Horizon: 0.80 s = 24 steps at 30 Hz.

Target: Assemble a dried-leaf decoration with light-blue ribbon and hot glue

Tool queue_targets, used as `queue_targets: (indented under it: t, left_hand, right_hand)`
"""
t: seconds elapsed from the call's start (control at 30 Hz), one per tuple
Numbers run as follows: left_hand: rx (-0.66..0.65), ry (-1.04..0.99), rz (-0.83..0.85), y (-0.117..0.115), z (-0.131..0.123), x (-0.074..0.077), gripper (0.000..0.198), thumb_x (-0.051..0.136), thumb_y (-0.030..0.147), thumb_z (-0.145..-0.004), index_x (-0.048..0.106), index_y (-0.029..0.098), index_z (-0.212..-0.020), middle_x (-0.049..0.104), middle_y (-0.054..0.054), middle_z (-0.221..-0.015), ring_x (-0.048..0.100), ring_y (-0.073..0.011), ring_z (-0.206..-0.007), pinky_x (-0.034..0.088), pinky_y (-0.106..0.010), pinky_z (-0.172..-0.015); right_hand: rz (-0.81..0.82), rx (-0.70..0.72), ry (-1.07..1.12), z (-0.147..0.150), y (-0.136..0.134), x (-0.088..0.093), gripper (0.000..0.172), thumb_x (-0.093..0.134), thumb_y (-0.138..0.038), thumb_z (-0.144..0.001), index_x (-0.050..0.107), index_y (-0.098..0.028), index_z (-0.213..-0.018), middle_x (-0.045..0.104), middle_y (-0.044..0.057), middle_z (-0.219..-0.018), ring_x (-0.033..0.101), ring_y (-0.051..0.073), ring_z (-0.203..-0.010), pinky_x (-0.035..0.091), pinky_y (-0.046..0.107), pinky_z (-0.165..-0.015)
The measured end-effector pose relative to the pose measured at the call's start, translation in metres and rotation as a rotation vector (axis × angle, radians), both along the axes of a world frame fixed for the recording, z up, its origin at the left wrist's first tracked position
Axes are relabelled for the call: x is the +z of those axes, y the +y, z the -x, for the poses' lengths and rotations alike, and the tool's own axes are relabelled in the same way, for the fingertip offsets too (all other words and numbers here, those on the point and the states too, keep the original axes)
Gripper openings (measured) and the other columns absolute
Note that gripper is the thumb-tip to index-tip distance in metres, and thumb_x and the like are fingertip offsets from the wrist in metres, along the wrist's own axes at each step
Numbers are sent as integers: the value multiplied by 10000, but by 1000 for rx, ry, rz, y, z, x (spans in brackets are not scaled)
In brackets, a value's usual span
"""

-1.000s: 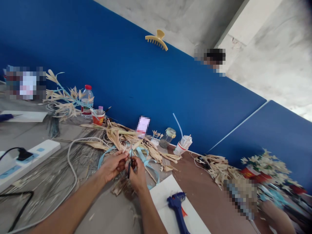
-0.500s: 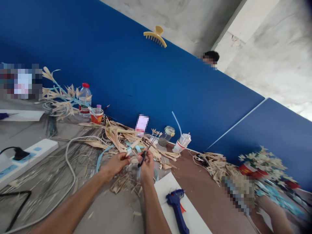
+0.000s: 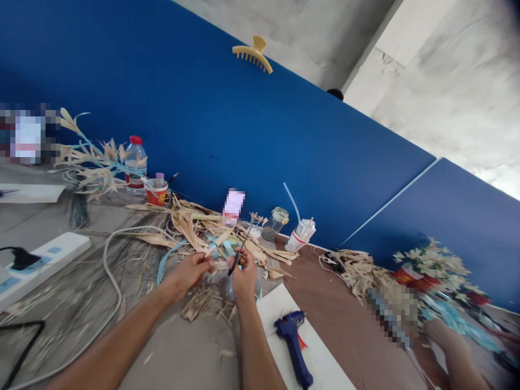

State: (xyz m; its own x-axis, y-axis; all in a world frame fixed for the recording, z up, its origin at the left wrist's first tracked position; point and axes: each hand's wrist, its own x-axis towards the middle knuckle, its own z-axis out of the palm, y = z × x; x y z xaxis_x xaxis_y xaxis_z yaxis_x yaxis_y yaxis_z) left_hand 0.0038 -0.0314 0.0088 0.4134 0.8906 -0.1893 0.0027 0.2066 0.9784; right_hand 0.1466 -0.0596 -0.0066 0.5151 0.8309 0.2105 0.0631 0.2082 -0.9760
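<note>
Both my hands near the middle of the table (image 3: pixel 174 346), raised a little over the litter, fingertips just apart. My left hand (image 3: pixel 190 273): thumb and forefinger brought together in a pinch, other fingers curled under; a pale strip (image 3: pixel 221 266) in the pinch, its far end reaching toward my right hand (image 3: pixel 244 275). Whether the right fingertips touch that end, I cannot tell. Right fingers closed round dark scissors (image 3: pixel 233 265), blades slanting up and away from me, across the husks; blade gap too fine to make out.

Beyond my hands, a heap of dry husks (image 3: pixel 190 219), blue ribbon (image 3: pixel 162 265) curling out by my left wrist. Below, between my forearms, a small pile of scraps (image 3: pixel 197 304). Just right of my right forearm, a blue glue gun (image 3: pixel 293 341) lying on a white sheet (image 3: pixel 280 303).

Left side: power strip (image 3: pixel 60 249) with a black plug in it, white cable (image 3: pixel 108 254) looping toward the husks. Farther back, a red cup (image 3: pixel 155 196) beside a red-capped bottle (image 3: pixel 136 162). Behind the husks, a phone propped upright, picture blurred; right of it a jar (image 3: pixel 276 223) and a white cup (image 3: pixel 296 242), tilted. Far right, a co-worker's arm (image 3: pixel 450 346).
</note>
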Motion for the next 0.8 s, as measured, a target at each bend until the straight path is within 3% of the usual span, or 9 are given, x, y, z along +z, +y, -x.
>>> queue_targets:
  t: [0.13, 0.27, 0.57, 0.8]
  left_hand:
    - [58, -6, 11, 3, 0, -1, 174, 572, 339, -680, 509, 180, -648, 423, 66, -535, 262, -57, -365, 172, -214, -389]
    - [77, -40, 41, 5, 0, -4, 193, 580, 356, -677, 503, 182, -641, 336, 87, -481, 236, -60, -359, 157, -219, -396]
    - [6, -91, 44, 2, -5, -9, 208, 643, 308, -593, 480, 183, -629, 377, 93, -497, 245, -44, -363, 139, -216, -395]
    - [-8, -102, 38, -2, -4, -4, 271, 676, 339, -589, 466, 176, -640, 376, 102, -484, 247, -36, -364, 137, -211, -392]
  right_hand:
    - [-17, -12, 52, 0, 2, -3, 371, 662, -277, -596, 567, -157, -934, 579, -38, -627, 517, 117, -565, 403, 234, -553]
    - [-37, 76, 118, 6, 3, -6, 357, 674, -269, -602, 558, -177, -927, 597, -27, -652, 527, 118, -588, 412, 232, -566]
    - [-1, 122, 144, 12, 2, -7, 394, 651, -241, -595, 528, -181, -964, 576, -47, -611, 510, 109, -539, 381, 208, -497]
    - [-20, 102, 125, 10, 3, -9, 379, 648, -240, -596, 538, -186, -955, 572, -46, -594, 520, 119, -528, 379, 210, -475]
